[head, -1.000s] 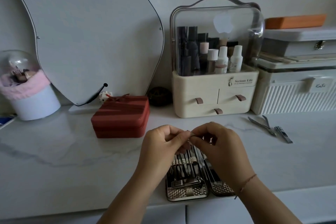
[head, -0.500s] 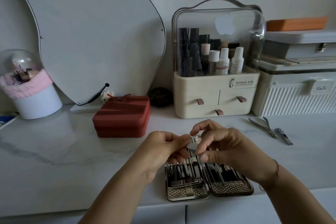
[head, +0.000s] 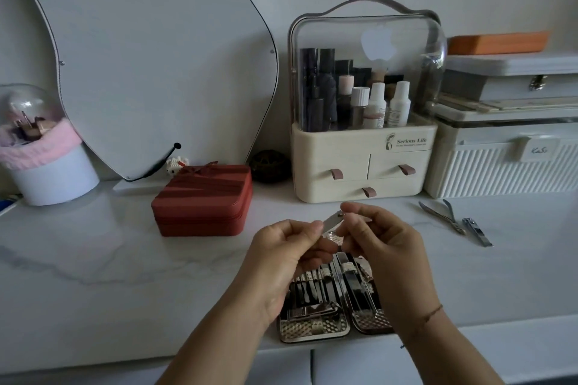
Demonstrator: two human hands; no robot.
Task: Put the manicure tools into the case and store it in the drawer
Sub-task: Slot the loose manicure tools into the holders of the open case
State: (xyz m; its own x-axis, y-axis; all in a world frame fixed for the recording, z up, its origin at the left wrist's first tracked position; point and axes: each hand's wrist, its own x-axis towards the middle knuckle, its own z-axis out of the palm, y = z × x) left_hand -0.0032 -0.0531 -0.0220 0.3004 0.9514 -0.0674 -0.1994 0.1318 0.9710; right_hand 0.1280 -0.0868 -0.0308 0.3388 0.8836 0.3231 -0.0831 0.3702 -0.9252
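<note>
1. My left hand (head: 291,256) hangs above the open case (head: 312,333), fingers curled, thumb and forefinger pinching one end of a small metal tool (head: 332,221).
2. My right hand (head: 383,247) meets it from the other side, its fingertips pinching the same tool's far end.
3. The case lies flat at the near edge of the counter (head: 125,275), beneath both hands, with tools in its slots.
4. Nippers (head: 441,216) and a nail clipper (head: 477,232) lie loose to the right, well apart from the case.
</note>
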